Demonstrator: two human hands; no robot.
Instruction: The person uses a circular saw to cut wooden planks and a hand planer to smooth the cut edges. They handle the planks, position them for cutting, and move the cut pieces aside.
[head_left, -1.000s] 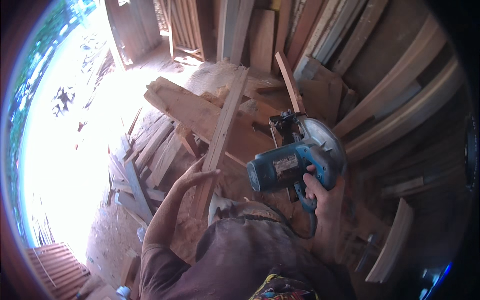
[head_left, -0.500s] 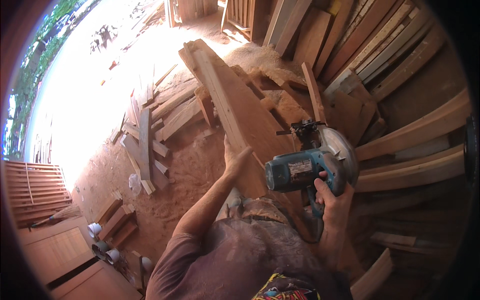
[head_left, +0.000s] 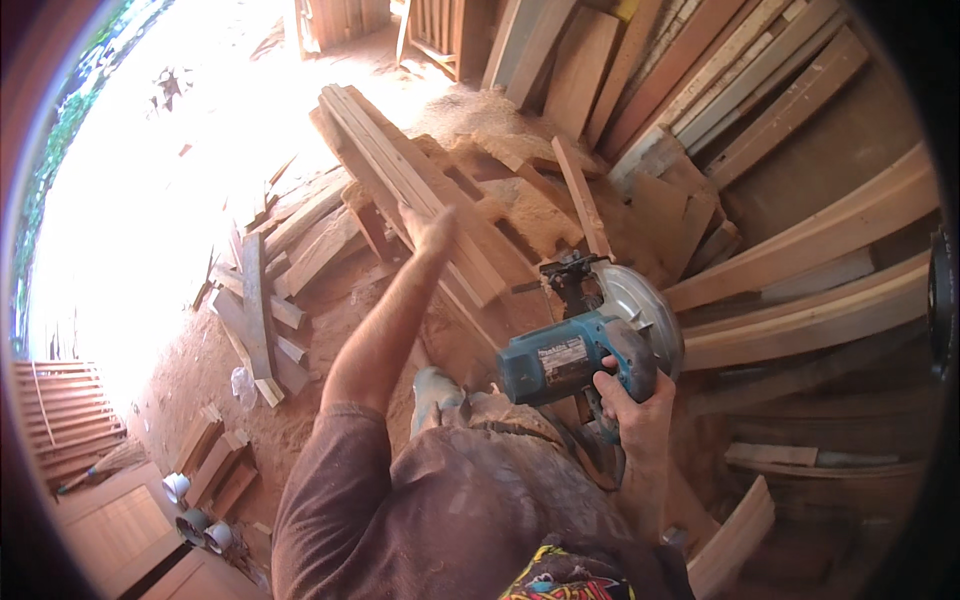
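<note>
A blue-green circular saw with a metal blade guard is in my right hand, whose fingers wrap round its rear handle. The saw is held beside the near right part of a wide wooden board. On top of this board lies a long, narrow wooden strip, at a slight slant to the board's edge. My left hand grips the strip around its middle, thumb on the upper side. Some of the left fingers are hidden behind the wood. The saw's body hides the near end of the board.
Offcuts lie heaped on the dusty floor at the left. Long planks lie stacked at the right, and more boards lean at the back right. Sawdust is piled beyond the board. Panelled doors lie at the lower left.
My left hand has moved farther out along the wood. The strip has shifted, and its near end now shows on the board. My right hand still holds the saw; the view has turned slightly.
</note>
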